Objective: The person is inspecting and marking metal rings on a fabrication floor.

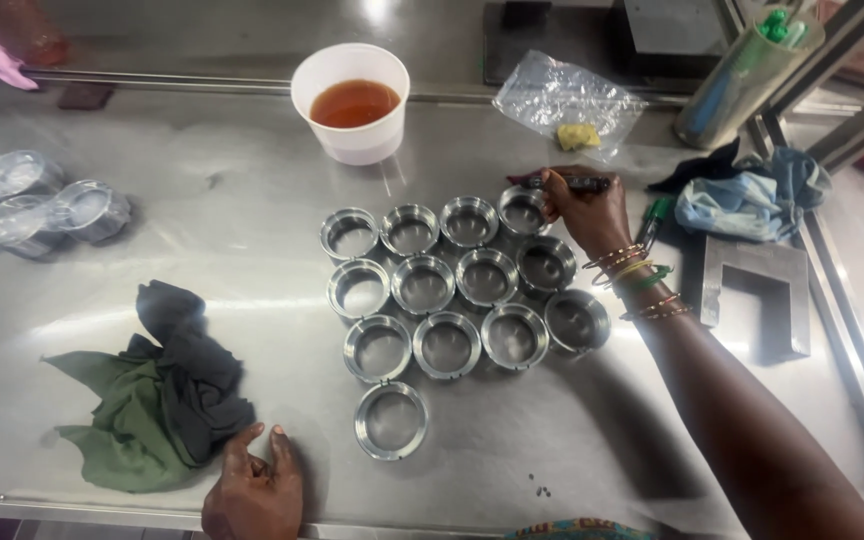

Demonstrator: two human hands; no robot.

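The right hand (584, 208) is gripping a dark marker (574, 184) in clenched fingers, apparently marking the ring (525, 211) just under its fingertips, while the left hand (255, 490), fingers loosely curled and empty, is resting on the worktop (252, 220) beside the rags (157, 390); moving on is calling for a short shift to a neighbouring ring.

A crumpled clear plastic bag (564, 100) holding a yellow lump lies at the steel table's far edge, beside a white cup (351, 102).

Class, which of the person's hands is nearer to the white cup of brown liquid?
Right. The right hand is beside the cup, holding a marker; the left hand rests at the table's near edge.
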